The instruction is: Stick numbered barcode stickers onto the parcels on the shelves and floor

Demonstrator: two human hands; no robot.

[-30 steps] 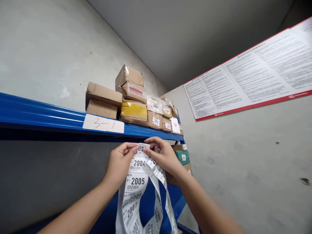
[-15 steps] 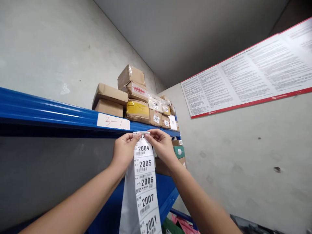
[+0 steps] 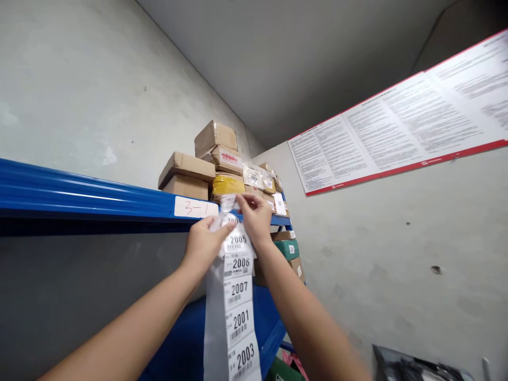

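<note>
A long strip of white number labels (image 3: 240,288) hangs down in front of me, printed 2005, 2006, 2007, 2001 and 2003 with barcodes. My left hand (image 3: 204,241) pinches the strip near its top, thumb across the front by the 2005 label. Higher up, my right hand (image 3: 256,214) pinches a small white label (image 3: 229,202) between thumb and fingers. That label sticks up above the strip; its print is blurred, and I cannot tell whether it is fully loose. Pale backing paper (image 3: 214,323) shows behind the strip's left side.
Beyond my hands runs a blue shelf beam (image 3: 99,193) with a "3-1" tag (image 3: 196,207). Taped cardboard boxes (image 3: 216,138) and a bag labelled 2002 (image 3: 253,176) sit on it. Lower right are a green package (image 3: 286,248) and a blue shelf (image 3: 265,312). A printed notice board (image 3: 397,116) hangs on the wall.
My right hand has moved up, lifting the top label above the strip. My left hand now pinches lower on the strip, by 2005, and the strip has risen, bringing 2003 into view.
</note>
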